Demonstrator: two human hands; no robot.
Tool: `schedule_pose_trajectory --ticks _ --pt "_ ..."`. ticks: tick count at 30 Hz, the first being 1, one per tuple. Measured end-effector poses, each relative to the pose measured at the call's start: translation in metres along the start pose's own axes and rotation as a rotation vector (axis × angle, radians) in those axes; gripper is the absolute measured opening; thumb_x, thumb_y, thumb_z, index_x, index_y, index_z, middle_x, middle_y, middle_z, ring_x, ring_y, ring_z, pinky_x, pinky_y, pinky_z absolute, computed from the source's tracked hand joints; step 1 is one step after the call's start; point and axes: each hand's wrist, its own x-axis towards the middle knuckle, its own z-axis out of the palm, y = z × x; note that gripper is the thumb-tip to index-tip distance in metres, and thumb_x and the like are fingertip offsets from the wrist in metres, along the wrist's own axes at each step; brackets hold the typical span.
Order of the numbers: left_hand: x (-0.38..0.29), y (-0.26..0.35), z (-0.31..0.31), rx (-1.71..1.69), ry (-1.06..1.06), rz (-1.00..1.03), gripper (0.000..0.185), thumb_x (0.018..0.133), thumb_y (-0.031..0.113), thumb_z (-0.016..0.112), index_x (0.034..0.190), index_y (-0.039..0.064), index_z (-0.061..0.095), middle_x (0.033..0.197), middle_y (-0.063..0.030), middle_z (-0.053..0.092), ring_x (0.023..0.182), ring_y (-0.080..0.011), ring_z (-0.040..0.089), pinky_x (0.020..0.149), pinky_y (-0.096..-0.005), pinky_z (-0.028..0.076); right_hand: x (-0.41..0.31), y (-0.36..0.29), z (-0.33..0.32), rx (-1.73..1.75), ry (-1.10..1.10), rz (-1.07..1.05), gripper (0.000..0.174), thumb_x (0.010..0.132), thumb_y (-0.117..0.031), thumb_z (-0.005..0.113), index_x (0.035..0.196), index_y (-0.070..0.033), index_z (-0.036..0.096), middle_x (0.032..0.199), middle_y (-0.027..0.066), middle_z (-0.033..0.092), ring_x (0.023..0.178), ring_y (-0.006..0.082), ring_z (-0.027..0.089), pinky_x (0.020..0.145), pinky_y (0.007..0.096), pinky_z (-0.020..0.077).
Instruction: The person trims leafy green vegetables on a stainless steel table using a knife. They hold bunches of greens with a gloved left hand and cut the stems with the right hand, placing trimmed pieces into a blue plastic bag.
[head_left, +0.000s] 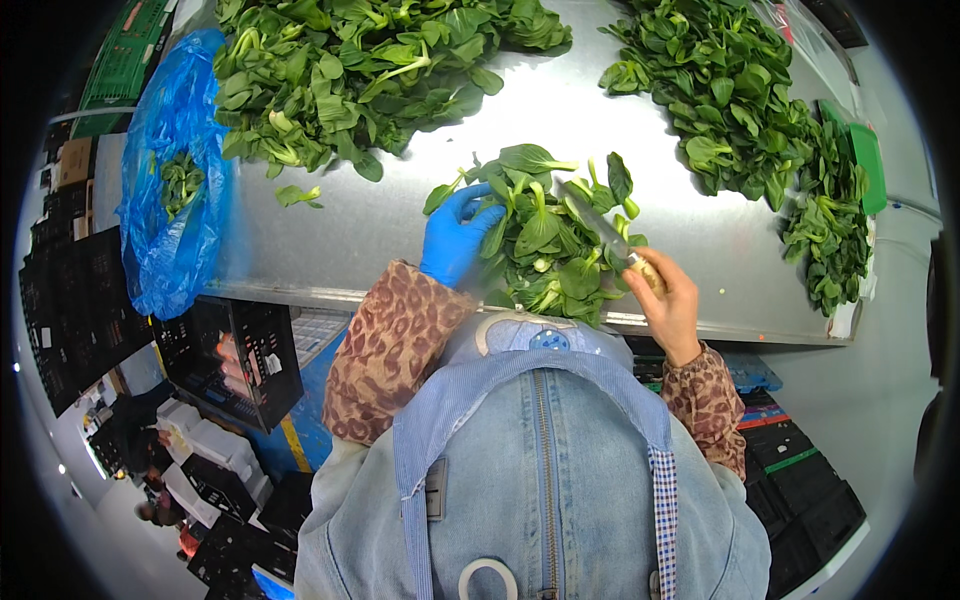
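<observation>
My left hand (456, 234), in a blue glove, is at the left side of a small heap of pak choi (536, 232) near the table's front edge. Its curled fingertips touch the leaves; whether they grip any is hidden. Bare, my right hand (670, 296) grips the wooden handle of a knife (600, 225). The blade points up and left across the heap, over leaves and pale stems. One loose pak choi piece (298, 196) lies on the metal to the left.
A stainless steel table (337, 240) bears larger pak choi piles at back left (337, 82) and right (727, 97). A blue plastic bag (161, 255) holding some leaves hangs at its left end. Below stands a black crate (277, 360). People (154, 480) are at lower left.
</observation>
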Motion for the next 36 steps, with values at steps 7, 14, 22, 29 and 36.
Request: schedule_pose_trajectory --ticks 7,14,22,29,36 --pt "-0.018 0.032 0.011 -0.624 -0.175 -0.193 0.035 0.087 0.019 0.066 0.113 -0.003 0.059 0.099 -0.0084 0.066 0.087 -0.0122 0.061 0.079 -0.0251 0.048 0.021 -0.016 0.012 0.482 -0.224 0.367 0.021 0.084 -0.013 0.069 0.099 0.000 0.063 0.083 -0.0015 0.059 0.073 0.0058 0.052 0.065 0.0198 0.0429" --pt "-0.023 0.025 0.016 -0.114 -0.166 -0.157 0.027 0.082 0.015 0.072 0.100 -0.003 0.065 0.088 -0.0089 0.067 0.079 -0.0120 0.062 0.071 -0.0243 0.051 0.041 -0.026 0.063 0.360 -0.170 0.131 0.037 0.077 -0.021 0.076 0.104 0.002 0.063 0.081 0.0054 0.063 0.071 0.0084 0.056 0.062 0.0250 0.0473" --pt "-0.024 0.008 0.020 0.321 0.009 0.191 0.023 0.078 0.020 0.073 0.096 0.006 0.069 0.083 -0.0090 0.067 0.077 -0.0208 0.063 0.069 -0.0323 0.050 0.039 -0.020 0.066 0.295 -0.162 0.207 0.030 0.079 -0.022 0.073 0.097 0.000 0.065 0.077 0.0078 0.064 0.068 0.0108 0.059 0.062 0.0254 0.0474" --pt "-0.023 0.007 0.020 0.521 0.014 0.465 0.019 0.075 0.022 0.071 0.091 0.010 0.071 0.081 -0.0117 0.065 0.078 -0.0294 0.061 0.070 -0.0389 0.049 0.045 -0.018 0.066 0.198 -0.088 -0.038 0.027 0.077 -0.015 0.074 0.096 0.001 0.064 0.084 0.0093 0.059 0.076 0.0174 0.059 0.067 0.0285 0.0469" --pt "-0.021 0.014 0.017 0.350 0.060 0.176 0.019 0.084 0.022 0.066 0.093 0.005 0.069 0.087 -0.0107 0.067 0.078 -0.0231 0.064 0.068 -0.0324 0.050 0.036 -0.023 0.054 0.521 -0.175 0.064 0.025 0.078 -0.011 0.074 0.096 0.003 0.064 0.083 0.0020 0.058 0.073 0.0088 0.055 0.062 0.0227 0.0445"
